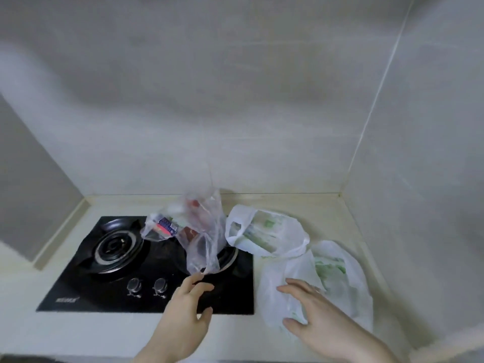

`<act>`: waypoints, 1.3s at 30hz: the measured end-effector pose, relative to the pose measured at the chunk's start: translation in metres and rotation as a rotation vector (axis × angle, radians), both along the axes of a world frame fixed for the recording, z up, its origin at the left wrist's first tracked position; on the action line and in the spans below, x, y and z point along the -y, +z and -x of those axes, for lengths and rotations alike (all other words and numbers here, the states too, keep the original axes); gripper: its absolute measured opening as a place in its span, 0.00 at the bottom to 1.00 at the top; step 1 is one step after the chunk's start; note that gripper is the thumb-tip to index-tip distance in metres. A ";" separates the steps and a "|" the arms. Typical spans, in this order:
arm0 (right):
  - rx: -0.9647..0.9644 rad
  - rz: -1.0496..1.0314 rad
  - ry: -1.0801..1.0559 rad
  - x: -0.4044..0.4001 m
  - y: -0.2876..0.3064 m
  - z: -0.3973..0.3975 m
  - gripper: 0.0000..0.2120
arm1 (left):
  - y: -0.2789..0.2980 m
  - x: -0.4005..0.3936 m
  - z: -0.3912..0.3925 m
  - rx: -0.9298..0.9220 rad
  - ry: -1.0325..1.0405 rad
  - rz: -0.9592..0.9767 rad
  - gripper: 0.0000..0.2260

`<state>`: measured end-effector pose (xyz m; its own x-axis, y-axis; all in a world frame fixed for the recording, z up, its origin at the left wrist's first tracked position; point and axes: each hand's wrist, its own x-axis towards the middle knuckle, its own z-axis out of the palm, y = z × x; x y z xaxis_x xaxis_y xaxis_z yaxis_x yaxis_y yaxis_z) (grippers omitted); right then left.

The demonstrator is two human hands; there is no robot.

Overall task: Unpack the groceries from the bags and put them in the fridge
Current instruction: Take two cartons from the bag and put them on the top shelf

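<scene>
A clear plastic bag [201,231] with red and blue packaged groceries lies on the right burner of a black gas stove [110,281]. To its right on the counter sit two white plastic bags with green contents: a far white bag [264,231] and a near white bag [337,279]. My left hand [183,307] hovers over the stove's front right part, fingers relaxed, fingertips touching the clear bag's lower edge. My right hand [314,315] is spread with straight fingers on the near white bag. The fridge is out of sight.
The cream countertop [327,205] ends at tiled walls behind and on the right, forming a corner. Two stove knobs [146,286] sit at the stove's front. The left burner [115,244] is uncovered.
</scene>
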<state>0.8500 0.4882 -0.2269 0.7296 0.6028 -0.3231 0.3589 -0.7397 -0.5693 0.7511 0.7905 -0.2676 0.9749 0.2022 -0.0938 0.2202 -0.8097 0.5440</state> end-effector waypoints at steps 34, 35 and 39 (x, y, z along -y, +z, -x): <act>-0.320 0.046 -0.111 -0.339 -0.071 -0.101 0.33 | -0.062 -0.298 -0.189 -0.351 -0.008 -0.278 0.38; -0.316 0.058 -0.126 -0.343 -0.072 -0.105 0.33 | -0.059 -0.302 -0.191 -0.356 -0.015 -0.294 0.36; -0.252 0.062 -0.204 -0.349 -0.074 -0.121 0.40 | -0.053 -0.316 -0.194 -0.311 -0.051 -0.385 0.26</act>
<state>0.9712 0.8369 -0.3007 0.7252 0.4262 -0.5408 0.0536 -0.8180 -0.5728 0.9455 1.1061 -0.3207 0.9222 0.2324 -0.3091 0.2797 -0.9527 0.1184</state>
